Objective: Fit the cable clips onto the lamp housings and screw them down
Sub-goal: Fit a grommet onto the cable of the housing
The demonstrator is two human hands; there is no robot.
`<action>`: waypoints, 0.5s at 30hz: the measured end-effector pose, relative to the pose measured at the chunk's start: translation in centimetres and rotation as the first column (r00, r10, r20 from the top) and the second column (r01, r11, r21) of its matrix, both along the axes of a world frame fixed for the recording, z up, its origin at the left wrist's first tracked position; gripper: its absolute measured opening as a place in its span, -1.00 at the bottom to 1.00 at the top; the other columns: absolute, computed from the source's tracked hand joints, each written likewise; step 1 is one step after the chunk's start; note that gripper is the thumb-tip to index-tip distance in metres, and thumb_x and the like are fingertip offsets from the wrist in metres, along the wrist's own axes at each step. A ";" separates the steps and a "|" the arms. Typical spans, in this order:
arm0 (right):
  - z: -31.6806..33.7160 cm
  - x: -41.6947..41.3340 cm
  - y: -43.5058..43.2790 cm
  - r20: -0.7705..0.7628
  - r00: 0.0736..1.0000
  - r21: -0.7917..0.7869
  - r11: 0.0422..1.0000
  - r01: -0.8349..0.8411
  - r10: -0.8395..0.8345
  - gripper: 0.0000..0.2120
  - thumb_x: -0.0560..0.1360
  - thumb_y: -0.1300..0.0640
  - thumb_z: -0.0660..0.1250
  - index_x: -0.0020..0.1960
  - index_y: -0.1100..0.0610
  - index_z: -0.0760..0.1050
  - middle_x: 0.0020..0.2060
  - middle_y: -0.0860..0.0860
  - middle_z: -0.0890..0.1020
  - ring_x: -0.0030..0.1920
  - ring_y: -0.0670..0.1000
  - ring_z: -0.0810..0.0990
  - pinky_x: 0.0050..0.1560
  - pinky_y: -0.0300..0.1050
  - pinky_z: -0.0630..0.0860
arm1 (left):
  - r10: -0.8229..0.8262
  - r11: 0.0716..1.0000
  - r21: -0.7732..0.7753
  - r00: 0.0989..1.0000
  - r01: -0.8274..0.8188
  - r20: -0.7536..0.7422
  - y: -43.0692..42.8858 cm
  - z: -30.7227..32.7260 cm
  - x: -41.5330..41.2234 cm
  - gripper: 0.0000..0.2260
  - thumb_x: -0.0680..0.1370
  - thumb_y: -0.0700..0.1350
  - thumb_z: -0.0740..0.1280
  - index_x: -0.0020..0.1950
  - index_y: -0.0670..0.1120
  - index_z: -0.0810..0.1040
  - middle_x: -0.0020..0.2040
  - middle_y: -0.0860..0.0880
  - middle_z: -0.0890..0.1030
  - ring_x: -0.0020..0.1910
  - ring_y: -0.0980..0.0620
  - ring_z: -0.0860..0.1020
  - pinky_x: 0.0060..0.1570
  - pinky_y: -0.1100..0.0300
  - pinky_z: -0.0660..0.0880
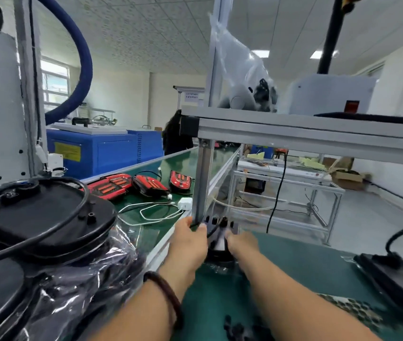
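Both our arms reached to the far edge of the green worktop [306, 262], where one lamp housing [217, 251] sat between our hands, just beside the aluminium post [203, 183]. Our left hand [188, 242] pinched the housing's black cable [210, 231] between thumb and forefinger, fingers narrow, probably to lift it clear of the spot where a clip must seat. Our right hand [243, 239] lay against the housing's other side, seemingly to steady it. Its fingers were hidden, so we could not tell their grip. A stack of housings [38, 217] lay in plastic wrap on our left, and another housing [397, 276] on our right. Small black parts [237, 328] near our forearms were too blurred to name as clips.
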State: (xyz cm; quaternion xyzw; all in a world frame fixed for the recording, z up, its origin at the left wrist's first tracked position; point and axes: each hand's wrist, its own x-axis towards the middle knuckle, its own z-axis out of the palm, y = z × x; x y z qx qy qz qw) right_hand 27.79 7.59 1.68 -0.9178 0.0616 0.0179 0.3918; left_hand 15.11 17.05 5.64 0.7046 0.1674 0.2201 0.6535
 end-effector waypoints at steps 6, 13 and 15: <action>0.2 0.5 -0.2 -0.075 0.997 -0.034 0.999 -0.006 0.003 -0.48 0.58 -0.12 0.13 0.34 0.26 0.42 0.28 0.18 0.53 0.27 0.18 0.50 0.28 -0.04 0.44 | -0.042 0.986 0.140 0.940 0.094 -0.339 0.8 -2.7 7.2 -0.56 0.60 0.01 0.21 0.37 -0.25 0.38 0.29 -0.24 0.49 0.24 -0.20 0.47 0.26 0.01 0.41; 1.3 0.1 -1.5 -0.111 0.994 0.425 0.904 0.048 -0.001 -0.51 0.55 -0.02 0.27 0.33 0.30 0.43 0.22 0.18 0.56 0.19 0.17 0.55 0.19 -0.05 0.51 | -0.154 0.985 0.042 0.969 0.165 -0.194 -0.5 -2.6 7.0 -0.78 0.56 -0.05 0.30 0.11 -0.15 0.57 0.02 -0.16 0.64 0.00 -0.15 0.60 0.02 0.01 0.55; 2.9 -1.3 -2.9 -0.073 0.997 0.567 0.823 0.044 -0.003 -0.48 0.54 -0.02 0.29 0.38 0.26 0.37 0.24 0.20 0.54 0.19 0.20 0.55 0.22 0.07 0.51 | -0.137 0.963 0.212 0.979 0.168 -0.151 -1.2 -1.6 5.9 -0.77 0.58 0.01 0.27 0.14 -0.07 0.57 -0.01 -0.11 0.65 -0.01 -0.16 0.59 -0.08 0.06 0.54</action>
